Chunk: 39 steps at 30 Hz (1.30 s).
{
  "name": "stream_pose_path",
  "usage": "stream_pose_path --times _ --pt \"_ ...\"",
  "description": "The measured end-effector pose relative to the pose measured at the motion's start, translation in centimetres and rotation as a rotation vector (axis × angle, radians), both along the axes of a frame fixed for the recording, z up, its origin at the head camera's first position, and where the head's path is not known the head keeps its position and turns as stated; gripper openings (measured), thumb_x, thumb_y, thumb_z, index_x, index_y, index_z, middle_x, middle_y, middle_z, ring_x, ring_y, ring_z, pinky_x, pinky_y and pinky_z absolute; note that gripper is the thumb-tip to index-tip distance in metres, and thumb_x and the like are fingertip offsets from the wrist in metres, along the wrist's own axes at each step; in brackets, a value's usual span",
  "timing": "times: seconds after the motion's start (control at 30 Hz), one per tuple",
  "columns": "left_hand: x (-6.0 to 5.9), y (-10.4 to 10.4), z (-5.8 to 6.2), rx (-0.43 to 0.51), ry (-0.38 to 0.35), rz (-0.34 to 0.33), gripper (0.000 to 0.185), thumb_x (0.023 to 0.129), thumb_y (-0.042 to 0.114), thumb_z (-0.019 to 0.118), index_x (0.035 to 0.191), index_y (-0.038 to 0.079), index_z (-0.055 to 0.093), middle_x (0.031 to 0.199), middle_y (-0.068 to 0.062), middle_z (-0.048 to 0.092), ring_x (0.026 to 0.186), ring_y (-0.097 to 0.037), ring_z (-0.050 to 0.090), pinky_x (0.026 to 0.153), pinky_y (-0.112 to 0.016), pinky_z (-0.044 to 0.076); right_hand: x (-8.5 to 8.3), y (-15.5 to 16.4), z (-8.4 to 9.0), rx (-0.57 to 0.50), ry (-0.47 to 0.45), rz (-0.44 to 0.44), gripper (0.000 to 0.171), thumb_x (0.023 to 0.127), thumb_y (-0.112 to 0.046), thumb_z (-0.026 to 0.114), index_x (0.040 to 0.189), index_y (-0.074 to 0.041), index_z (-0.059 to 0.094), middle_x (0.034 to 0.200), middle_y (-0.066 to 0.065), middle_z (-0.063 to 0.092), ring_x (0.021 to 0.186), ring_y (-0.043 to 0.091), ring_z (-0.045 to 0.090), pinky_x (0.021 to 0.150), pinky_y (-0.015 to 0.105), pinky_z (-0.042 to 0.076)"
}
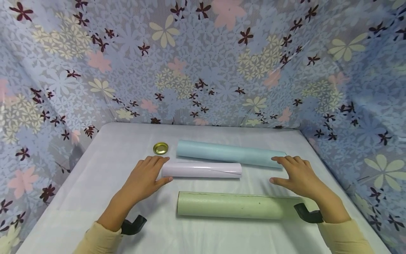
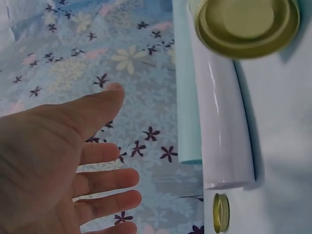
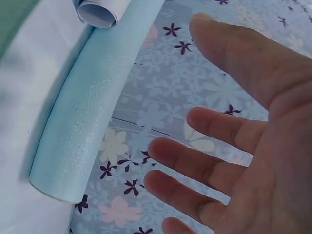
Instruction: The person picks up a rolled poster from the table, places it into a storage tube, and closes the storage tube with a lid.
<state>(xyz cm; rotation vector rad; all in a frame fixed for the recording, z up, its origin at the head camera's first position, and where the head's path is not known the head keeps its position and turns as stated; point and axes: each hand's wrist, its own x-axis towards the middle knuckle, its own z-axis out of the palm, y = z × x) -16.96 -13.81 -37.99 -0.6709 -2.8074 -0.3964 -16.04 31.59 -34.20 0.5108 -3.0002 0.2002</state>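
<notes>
Three rolls of sheet material lie roughly crosswise on the table: a light blue roll (image 1: 228, 152) farthest away, a shorter glossy white roll (image 1: 203, 170) in the middle, and a pale green roll (image 1: 228, 205) nearest me. My left hand (image 1: 142, 180) hovers by the white roll's left end, fingers extended and thumb apart. Over at the blue roll's right end, my right hand (image 1: 299, 178) is held with its fingers spread and relaxed. Both wrist views show bare palms (image 2: 39, 165) (image 3: 273, 161) holding nothing. A small gold lid (image 1: 160, 148) lies beyond the left fingertips.
A white cloth covers the table (image 1: 79, 197). Floral fabric (image 1: 203, 63) hangs behind the far edge and along both sides. In the right wrist view, the white roll's hollow end (image 3: 97, 14) shows beside the blue roll. Black straps (image 1: 134, 225) sit at both wrists.
</notes>
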Motion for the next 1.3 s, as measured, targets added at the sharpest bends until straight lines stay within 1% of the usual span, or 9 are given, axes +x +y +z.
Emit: stream_pose_path --times 0.23,0.37,0.57,0.63,0.7,0.87,1.0,1.13,1.3 --pt "-2.2 0.1 -0.4 -0.073 -0.026 -0.038 0.065 0.082 0.046 0.068 0.132 0.009 0.05 0.13 -0.013 0.056 0.118 -0.033 0.052 0.088 -0.049 0.044 -3.4 -0.2 -0.2 0.022 -0.078 -0.02 0.069 0.08 -0.046 0.07 0.134 -0.01 0.047 0.121 0.019 0.058 0.108 0.045 0.049 0.083 0.061 0.033" --pt "-3.4 0.2 -0.7 -0.116 -0.047 -0.04 0.066 0.081 0.046 0.069 0.132 0.008 0.05 0.131 -0.014 0.054 0.118 -0.034 0.052 0.088 -0.05 0.045 -5.3 -0.5 -0.6 0.051 -0.131 -0.034 0.071 0.08 -0.044 0.071 0.136 -0.011 0.045 0.126 0.021 0.055 0.111 0.046 0.047 0.085 0.063 0.033" --pt "-5.0 0.6 -0.9 -0.18 -0.137 -0.046 0.07 0.081 0.048 0.068 0.135 0.007 0.047 0.135 -0.015 0.052 0.125 -0.035 0.048 0.096 -0.053 0.042 -8.3 -1.2 -1.9 0.095 -0.176 -0.035 0.077 0.077 -0.045 0.073 0.139 -0.011 0.043 0.132 0.024 0.049 0.116 0.049 0.043 0.087 0.064 0.033" --pt "-5.4 0.9 -1.0 -0.203 -0.161 -0.055 0.072 0.081 0.049 0.069 0.135 0.007 0.048 0.134 -0.015 0.052 0.126 -0.035 0.047 0.099 -0.053 0.041 -9.1 -1.3 -2.5 0.103 -0.188 -0.039 0.079 0.076 -0.045 0.074 0.139 -0.012 0.042 0.133 0.024 0.048 0.117 0.049 0.042 0.089 0.064 0.033" --pt "-5.8 1.2 -1.2 -0.22 -0.164 -0.07 0.072 0.079 0.049 0.07 0.134 0.007 0.049 0.13 -0.014 0.055 0.123 -0.034 0.049 0.098 -0.052 0.041 -9.8 -1.4 -3.0 0.109 -0.199 -0.044 0.08 0.075 -0.045 0.075 0.14 -0.012 0.041 0.133 0.025 0.048 0.118 0.049 0.041 0.09 0.064 0.033" --pt "-6.8 1.8 -2.0 -0.248 -0.161 -0.1 0.072 0.077 0.049 0.072 0.131 0.007 0.051 0.121 -0.012 0.057 0.116 -0.032 0.053 0.094 -0.049 0.045 -11.2 -1.8 -4.1 0.116 -0.232 -0.051 0.082 0.072 -0.043 0.077 0.139 -0.011 0.041 0.132 0.025 0.049 0.118 0.049 0.041 0.092 0.065 0.032" --pt "-7.4 2.2 -2.5 -0.255 -0.212 -0.109 0.073 0.076 0.048 0.074 0.131 0.008 0.05 0.123 -0.012 0.056 0.116 -0.031 0.052 0.095 -0.048 0.045 -12.1 -2.0 -4.9 0.149 -0.267 -0.051 0.084 0.072 -0.045 0.077 0.14 -0.01 0.04 0.133 0.025 0.047 0.119 0.049 0.041 0.094 0.066 0.032" --pt "-7.7 2.6 -2.9 -0.263 -0.252 -0.123 0.074 0.076 0.048 0.074 0.132 0.008 0.049 0.124 -0.013 0.056 0.115 -0.031 0.052 0.098 -0.046 0.043 -12.6 -2.2 -5.3 0.166 -0.286 -0.051 0.086 0.072 -0.044 0.077 0.14 -0.009 0.039 0.134 0.026 0.047 0.119 0.049 0.042 0.095 0.066 0.032" --pt "-7.8 2.8 -3.4 -0.273 -0.252 -0.13 0.072 0.076 0.046 0.074 0.133 0.01 0.048 0.123 -0.012 0.057 0.112 -0.03 0.052 0.097 -0.045 0.043 -13.1 -2.2 -5.9 0.175 -0.297 -0.046 0.085 0.072 -0.043 0.078 0.139 -0.008 0.039 0.133 0.026 0.048 0.119 0.048 0.043 0.095 0.066 0.033"
